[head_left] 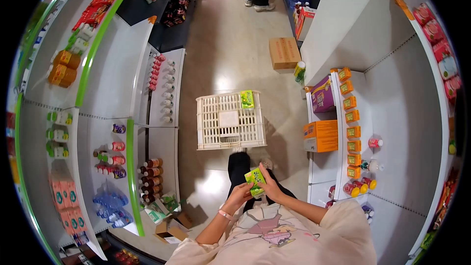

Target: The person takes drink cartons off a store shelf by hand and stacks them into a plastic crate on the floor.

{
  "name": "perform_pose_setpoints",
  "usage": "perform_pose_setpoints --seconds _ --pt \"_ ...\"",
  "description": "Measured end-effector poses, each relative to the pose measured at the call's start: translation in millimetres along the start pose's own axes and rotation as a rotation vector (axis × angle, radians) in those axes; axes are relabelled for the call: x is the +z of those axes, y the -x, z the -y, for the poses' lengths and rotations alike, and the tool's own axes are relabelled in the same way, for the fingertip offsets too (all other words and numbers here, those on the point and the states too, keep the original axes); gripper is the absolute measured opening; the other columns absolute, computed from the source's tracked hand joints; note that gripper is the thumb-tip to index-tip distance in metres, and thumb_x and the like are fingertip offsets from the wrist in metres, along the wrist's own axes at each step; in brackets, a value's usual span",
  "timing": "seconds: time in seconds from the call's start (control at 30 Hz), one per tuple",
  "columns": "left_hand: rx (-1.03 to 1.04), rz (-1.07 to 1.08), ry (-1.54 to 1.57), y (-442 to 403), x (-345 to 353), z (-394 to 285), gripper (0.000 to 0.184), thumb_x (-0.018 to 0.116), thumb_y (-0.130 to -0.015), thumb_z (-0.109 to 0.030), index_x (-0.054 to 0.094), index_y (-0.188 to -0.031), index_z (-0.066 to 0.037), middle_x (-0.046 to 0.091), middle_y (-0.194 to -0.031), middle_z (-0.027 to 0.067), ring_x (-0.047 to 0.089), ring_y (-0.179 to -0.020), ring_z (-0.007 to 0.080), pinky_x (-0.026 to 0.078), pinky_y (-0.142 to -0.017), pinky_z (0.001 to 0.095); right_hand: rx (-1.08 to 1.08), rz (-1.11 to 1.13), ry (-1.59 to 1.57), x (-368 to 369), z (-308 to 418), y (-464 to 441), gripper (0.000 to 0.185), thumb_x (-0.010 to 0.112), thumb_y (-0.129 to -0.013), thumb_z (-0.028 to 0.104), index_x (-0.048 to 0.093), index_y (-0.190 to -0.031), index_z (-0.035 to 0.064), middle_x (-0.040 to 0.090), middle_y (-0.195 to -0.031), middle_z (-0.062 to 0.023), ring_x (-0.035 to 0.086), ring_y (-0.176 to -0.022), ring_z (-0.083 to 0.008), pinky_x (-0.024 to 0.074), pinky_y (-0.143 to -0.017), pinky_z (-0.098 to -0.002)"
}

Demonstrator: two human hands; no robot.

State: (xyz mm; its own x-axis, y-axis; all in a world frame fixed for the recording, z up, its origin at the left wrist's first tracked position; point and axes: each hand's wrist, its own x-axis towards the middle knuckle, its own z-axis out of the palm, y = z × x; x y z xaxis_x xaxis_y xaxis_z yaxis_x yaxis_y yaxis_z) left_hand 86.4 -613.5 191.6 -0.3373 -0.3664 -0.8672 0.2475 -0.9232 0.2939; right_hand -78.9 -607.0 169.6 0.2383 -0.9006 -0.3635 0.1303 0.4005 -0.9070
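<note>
In front of the person's torso, above the legs, a green pack (255, 182) was held between both hands, tilted with its printed face turned up toward the wearer. The left hand (239, 195) had its grip clamped on the pack's lower left side. The right hand (270, 186) had its grip clamped on the right side, fingers along the edge near the upper corner.

Handling notes: the pack was judged to be light — small enough for one hand — with thin, moderately stiff walls. The contents could not be determined. The smooth printed surface was likely to be somewhat slippery, and firm pressure on the middle of the broad face was likely to dent it. The recommended hold was at the opposite narrow edges, with light, even pressure.

Beyond the feet, a white plastic crate (228, 118) stood on the floor (235, 44), well apart from both hands. A second green pack (247, 99) of similar colouring lay on its slotted top, near the far right corner. To the right, a row of small orange boxes (353, 132) lined the shelf edge; a larger orange carton (321, 136) sat just beside them.
</note>
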Motion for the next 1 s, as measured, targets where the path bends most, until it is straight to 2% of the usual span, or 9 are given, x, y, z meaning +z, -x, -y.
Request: perform_pose_setpoints --seconds 0.07,0.1,0.13,0.2,0.37,0.5,0.7,0.8,1.0 --pt "-0.053 -0.028 0.004 -32 -18 -13 0.031 0.058 -0.086 -0.018 0.052 -0.113 -0.002 0.060 -0.096 0.0047 0.061 -0.082 0.0134 0.050 -0.071 0.0266 0.069 0.064 0.177 -2 8 -25 0.072 0.049 -0.081 0.003 0.010 -0.142 0.0055 0.026 -0.141 -0.0187 0.029 -0.129 -0.0250 0.0234 -0.103 -0.0288" --pt "0.044 0.006 0.015 -56 -31 -16 0.031 0.059 -0.085 -0.015 0.052 -0.112 -0.001 0.061 -0.095 0.0052 0.060 -0.081 0.0129 0.050 -0.069 0.0250 0.001 0.026 0.315 -2 0 -44 0.070 0.052 -0.084 0.009 0.012 -0.141 0.0049 0.035 -0.135 -0.0203 0.038 -0.122 -0.0277 0.0282 -0.100 -0.0297" --pt "0.099 0.032 -0.030 -63 -34 -38 0.034 0.060 -0.084 -0.012 0.050 -0.113 0.000 0.061 -0.095 0.0063 0.060 -0.080 0.0126 0.050 -0.069 0.0251 0.144 0.017 0.255 -3 -3 -66 0.067 0.053 -0.084 0.010 0.016 -0.140 0.0038 0.041 -0.130 -0.0217 0.043 -0.118 -0.0286 0.0313 -0.098 -0.0313" --pt "0.189 -0.144 -0.311 -93 -45 -75 0.047 0.062 -0.080 -0.005 0.043 -0.123 0.002 0.061 -0.098 0.0092 0.061 -0.085 0.0157 0.050 -0.071 0.0263 -0.052 -0.165 0.386 -6 -35 -118 0.061 0.054 -0.084 0.013 0.025 -0.136 0.0015 0.044 -0.127 -0.0226 0.047 -0.112 -0.0283 0.0355 -0.095 -0.0324" --pt "0.446 -0.132 -0.491 -185 -79 -178 0.056 0.064 -0.079 -0.005 0.036 -0.126 0.006 0.062 -0.099 0.0147 0.062 -0.085 0.0187 0.050 -0.073 0.0280 0.180 -0.422 0.584 -38 -11 -249 0.064 0.057 -0.080 0.025 0.031 -0.131 -0.0034 0.046 -0.123 -0.0246 0.045 -0.114 -0.0360 0.0350 -0.096 -0.0394" --pt "0.418 -0.140 -0.426 -251 -89 -252 0.056 0.061 -0.078 0.002 0.033 -0.127 0.007 0.056 -0.111 0.0203 0.059 -0.096 0.0229 0.051 -0.078 0.0291 0.230 -0.561 0.902 -55 -9 -337 0.074 0.059 -0.076 0.035 0.028 -0.132 -0.0023 0.048 -0.120 -0.0228 0.046 -0.110 -0.0369 0.0364 -0.095 -0.0430" --pt "0.456 -0.084 -0.445 -338 -103 -297 0.057 0.060 -0.079 0.003 0.031 -0.129 0.006 0.054 -0.114 0.0189 0.056 -0.102 0.0222 0.048 -0.083 0.0286 0.507 -0.630 0.886 -56 -7 -424 0.085 0.068 -0.067 0.042 0.031 -0.129 -0.0043 0.053 -0.113 -0.0238 0.051 -0.105 -0.0383 0.0427 -0.087 -0.0440" --pt "0.432 -0.083 -0.448 -348 -97 -308 0.057 0.057 -0.081 0.004 0.029 -0.130 0.005 0.054 -0.115 0.0169 0.054 -0.104 0.0208 0.046 -0.086 0.0277 0.621 -0.551 0.907 -59 -3 -439 0.078 0.069 -0.066 0.041 0.037 -0.121 -0.0030 0.059 -0.103 -0.0219 0.057 -0.097 -0.0371 0.0465 -0.080 -0.0448" --pt "0.427 -0.076 -0.367 -352 -84 -316 0.055 0.056 -0.082 0.004 0.030 -0.131 0.005 0.053 -0.117 0.0163 0.053 -0.106 0.0200 0.045 -0.087 0.0274 0.514 -0.688 0.814 -58 8 -428 0.069 0.069 -0.066 0.041 0.041 -0.114 -0.0004 0.061 -0.097 -0.0212 0.059 -0.089 -0.0381 0.0476 -0.075 -0.0458"
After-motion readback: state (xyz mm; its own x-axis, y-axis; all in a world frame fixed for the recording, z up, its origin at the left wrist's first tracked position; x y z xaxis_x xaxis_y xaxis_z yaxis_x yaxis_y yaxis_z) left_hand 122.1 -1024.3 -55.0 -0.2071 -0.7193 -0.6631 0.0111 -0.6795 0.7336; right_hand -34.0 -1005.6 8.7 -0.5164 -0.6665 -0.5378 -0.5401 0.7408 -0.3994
